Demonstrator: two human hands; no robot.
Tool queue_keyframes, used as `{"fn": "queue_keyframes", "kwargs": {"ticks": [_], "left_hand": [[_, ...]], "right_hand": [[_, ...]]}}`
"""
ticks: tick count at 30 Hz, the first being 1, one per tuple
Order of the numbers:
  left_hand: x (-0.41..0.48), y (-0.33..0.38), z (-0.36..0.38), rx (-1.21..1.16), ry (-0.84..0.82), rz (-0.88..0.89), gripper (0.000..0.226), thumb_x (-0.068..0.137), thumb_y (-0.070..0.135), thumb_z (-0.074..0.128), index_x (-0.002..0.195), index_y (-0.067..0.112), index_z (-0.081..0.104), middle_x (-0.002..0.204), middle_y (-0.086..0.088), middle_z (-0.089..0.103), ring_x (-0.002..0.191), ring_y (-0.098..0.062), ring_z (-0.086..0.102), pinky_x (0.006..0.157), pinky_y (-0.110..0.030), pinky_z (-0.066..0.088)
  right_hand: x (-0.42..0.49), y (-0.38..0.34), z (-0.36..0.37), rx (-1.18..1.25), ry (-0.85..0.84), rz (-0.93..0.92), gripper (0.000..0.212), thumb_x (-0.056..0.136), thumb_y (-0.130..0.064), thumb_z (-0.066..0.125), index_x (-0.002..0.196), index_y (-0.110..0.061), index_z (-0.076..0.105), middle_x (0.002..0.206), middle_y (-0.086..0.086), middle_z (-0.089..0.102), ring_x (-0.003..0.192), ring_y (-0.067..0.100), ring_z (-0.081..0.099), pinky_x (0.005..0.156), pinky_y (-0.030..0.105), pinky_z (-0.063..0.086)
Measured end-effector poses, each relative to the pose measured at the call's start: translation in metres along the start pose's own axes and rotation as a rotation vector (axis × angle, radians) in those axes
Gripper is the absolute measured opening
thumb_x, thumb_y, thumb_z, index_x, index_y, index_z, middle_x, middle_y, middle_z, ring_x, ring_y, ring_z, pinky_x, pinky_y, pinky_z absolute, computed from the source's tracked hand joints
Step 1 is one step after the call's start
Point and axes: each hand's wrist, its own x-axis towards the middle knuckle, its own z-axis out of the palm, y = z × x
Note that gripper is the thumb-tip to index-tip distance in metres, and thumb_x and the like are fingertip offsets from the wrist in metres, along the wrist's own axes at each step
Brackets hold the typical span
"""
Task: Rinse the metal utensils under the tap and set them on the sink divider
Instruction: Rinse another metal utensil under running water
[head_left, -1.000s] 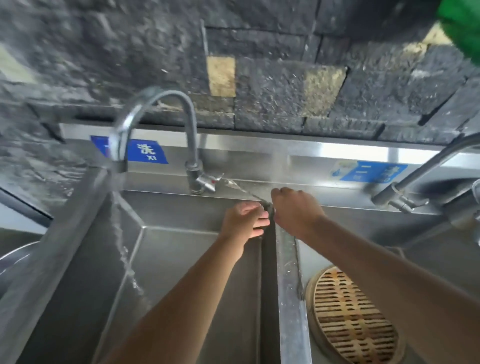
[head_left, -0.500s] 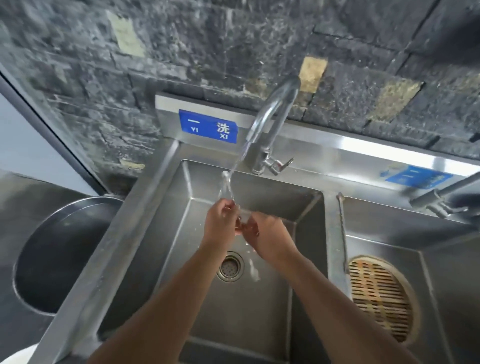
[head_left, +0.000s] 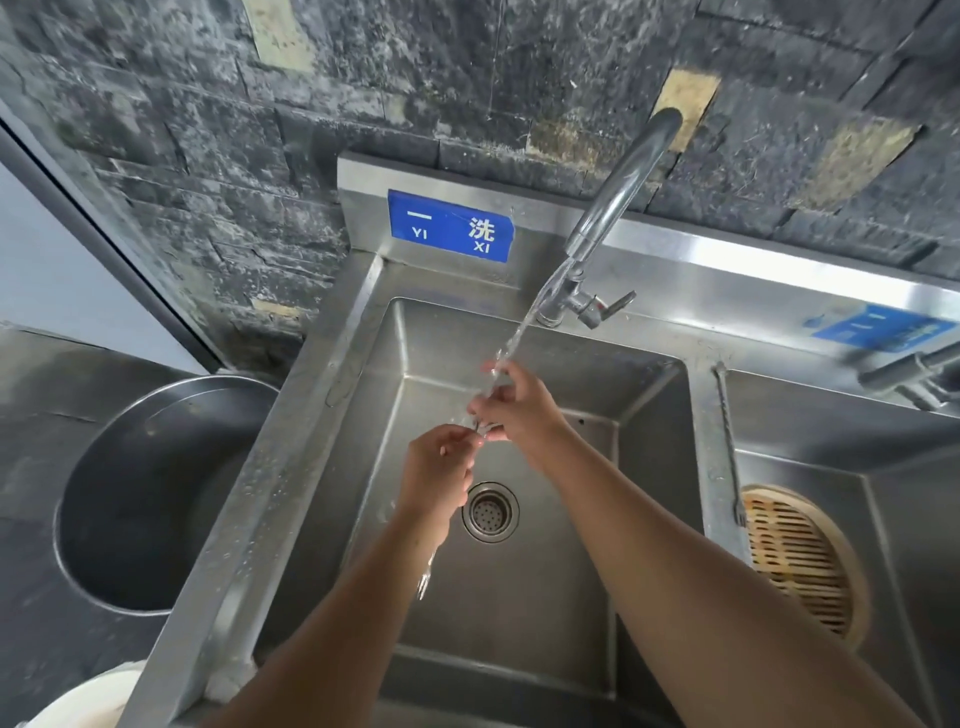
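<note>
Presently, in the head view, a thin metal utensil (head_left: 483, 427) is held over the left basin (head_left: 519, 597), in the water stream (head_left: 522, 327) that falls from the tap (head_left: 623, 192); most of it is hidden by fingers and spray, so its kind cannot be told. The hands are brought close together on it; the right hand (head_left: 522, 410) is curled round the upper part, while the lower end is pinched by the left hand (head_left: 441, 467). A long fork (head_left: 727, 441) is already laid along the sink divider (head_left: 710, 467), its tines just beside the bamboo steamer tray (head_left: 800, 566) in the right basin. As a judgement, the wet handle could be let slip toward the drain (head_left: 491, 512) if the pinch is loosened; the laid fork could be knocked off the narrow divider when the next piece is set beside it.
</note>
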Motion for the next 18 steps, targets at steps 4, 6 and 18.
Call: {"fn": "queue_keyframes", "kwargs": {"ticks": [4,6,18], "left_hand": [[-0.005,-0.002,-0.003,-0.015,0.000,-0.008,0.011,0.092,0.006,0.059,0.082,0.006,0.063,0.060,-0.003,0.043,0.037,-0.008,0.032,0.038,-0.016,0.021],[-0.007,-0.004,-0.003,-0.028,-0.003,-0.012,0.012,0.092,0.006,0.059,0.081,0.006,0.064,0.059,-0.002,0.043,0.036,-0.007,0.031,0.038,-0.015,0.020],[-0.004,0.005,-0.010,-0.064,0.000,0.050,0.023,0.091,0.008,0.060,0.070,0.014,0.060,0.059,-0.003,0.045,0.035,-0.007,0.030,0.037,-0.015,0.021]], "right_hand": [[0.001,-0.001,0.001,-0.023,0.037,-0.061,0.017,0.090,0.000,0.066,0.099,-0.014,0.065,0.074,0.002,0.074,0.056,0.012,0.065,0.047,0.021,0.049],[0.000,0.000,0.000,0.003,0.050,-0.081,0.007,0.094,-0.005,0.063,0.092,-0.011,0.066,0.071,0.003,0.075,0.051,0.013,0.062,0.044,0.022,0.046],[-0.002,-0.015,0.013,0.136,0.056,-0.055,0.020,0.104,-0.019,0.048,0.105,-0.006,0.063,0.081,0.011,0.073,0.058,0.017,0.070,0.049,0.026,0.055]]}}
